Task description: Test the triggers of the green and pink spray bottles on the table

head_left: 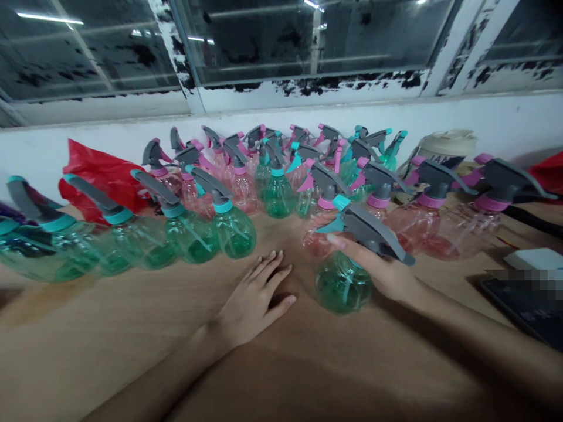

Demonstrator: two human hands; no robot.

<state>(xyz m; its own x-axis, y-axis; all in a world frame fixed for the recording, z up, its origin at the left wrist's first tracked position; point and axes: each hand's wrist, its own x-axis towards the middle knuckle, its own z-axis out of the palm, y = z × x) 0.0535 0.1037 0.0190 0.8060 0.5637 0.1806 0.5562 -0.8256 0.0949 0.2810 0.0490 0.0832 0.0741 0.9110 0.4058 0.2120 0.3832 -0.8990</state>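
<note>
My right hand is closed around the neck of a green spray bottle with a grey and teal trigger head. That bottle is upright, at or just above the table; I cannot tell which. My left hand lies flat on the table, fingers spread, with nothing in it. Beyond its fingertips stands a green spray bottle, the end of a row of green ones on the left. Pink spray bottles with pink collars form a row behind and to the right of the held bottle.
More pink and green spray bottles crowd toward the wall. A red plastic bag lies at the left back. On the right are a white container, a white box and a dark phone-like slab. Windows rise behind.
</note>
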